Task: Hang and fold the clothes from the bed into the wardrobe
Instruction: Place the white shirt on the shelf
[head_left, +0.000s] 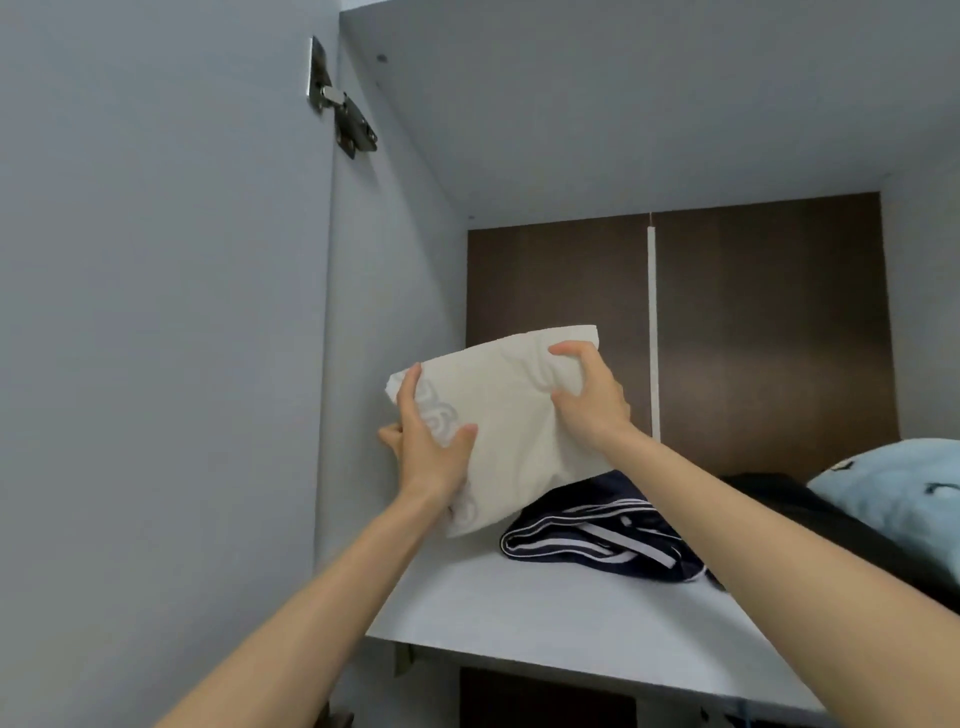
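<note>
Grips a folded white garment by its left edge with the left hand, pinches its top right with the right hand, tilted over the wardrobe shelf beside a navy striped garment.

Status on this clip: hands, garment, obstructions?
Left hand and right hand grip folded white garment. Tilted at shelf left end. Navy striped garment lies close right.

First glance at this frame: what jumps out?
The left hand and right hand grip a folded white garment, tilted, at the left end of the wardrobe shelf. Just right of it lies a folded navy garment with white stripes; a light blue fabric item sits at the far right.
</note>
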